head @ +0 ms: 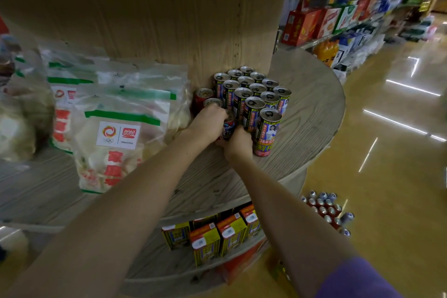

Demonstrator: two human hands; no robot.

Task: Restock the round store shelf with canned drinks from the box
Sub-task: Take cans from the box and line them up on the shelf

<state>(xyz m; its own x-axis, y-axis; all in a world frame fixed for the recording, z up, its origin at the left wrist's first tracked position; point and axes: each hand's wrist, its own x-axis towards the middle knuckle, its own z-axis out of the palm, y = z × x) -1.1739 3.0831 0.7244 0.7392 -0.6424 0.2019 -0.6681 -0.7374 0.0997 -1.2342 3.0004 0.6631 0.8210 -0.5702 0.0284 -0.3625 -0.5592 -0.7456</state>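
On the round wooden shelf (309, 109) stand several tall printed cans (256, 94) in tight rows against the central column. Two red cans (202, 98) stand just left of them. Both my hands are on one red and blue can (229, 126) at the front left of the group. My left hand (209, 120) grips it from above and the left. My right hand (238, 144) holds its lower part from the front. Most of that can is hidden by my fingers.
Clear bags of snacks (116, 126) fill the shelf to the left. Yellow and red drink cartons (217, 234) sit on the lower tier. Several loose cans (326, 210) stand on the floor at the right. Store shelves (338, 22) line the aisle beyond.
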